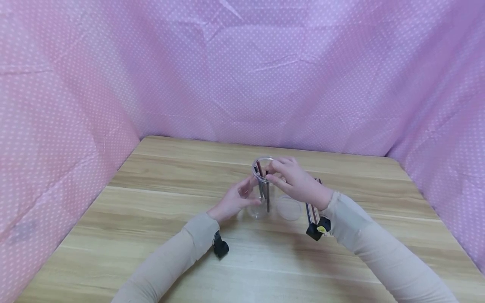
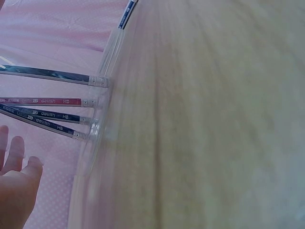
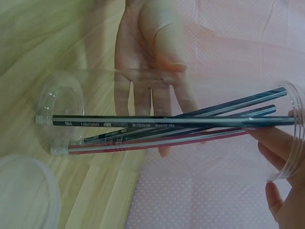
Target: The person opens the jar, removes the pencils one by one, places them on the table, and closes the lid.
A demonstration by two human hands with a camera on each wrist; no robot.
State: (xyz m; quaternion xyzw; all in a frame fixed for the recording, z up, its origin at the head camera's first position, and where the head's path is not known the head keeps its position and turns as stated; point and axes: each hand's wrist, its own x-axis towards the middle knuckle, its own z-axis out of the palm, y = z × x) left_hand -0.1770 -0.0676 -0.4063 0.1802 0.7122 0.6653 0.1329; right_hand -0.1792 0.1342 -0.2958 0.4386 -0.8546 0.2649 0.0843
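Note:
A clear plastic jar (image 1: pixel 258 212) stands upright on the table, with dark pencils and a red pencil (image 3: pixel 109 147) inside, eraser ends down. My left hand (image 1: pixel 235 200) holds the jar low on its left side; its fingers show through the clear wall in the right wrist view. At the jar's mouth my right hand (image 1: pixel 295 182) pinches a dark pencil (image 3: pixel 95 121) near its upper end. That pencil reaches down inside the jar, its eraser end near the bottom. The right fingertips are partly hidden behind the rim.
A round clear lid (image 1: pixel 289 208) lies on the table right of the jar. Farther right, under my right wrist, several more pencils (image 1: pixel 310 213) lie on the wooden table (image 1: pixel 182 176). Pink dotted cloth (image 1: pixel 242 84) hangs around the back and sides.

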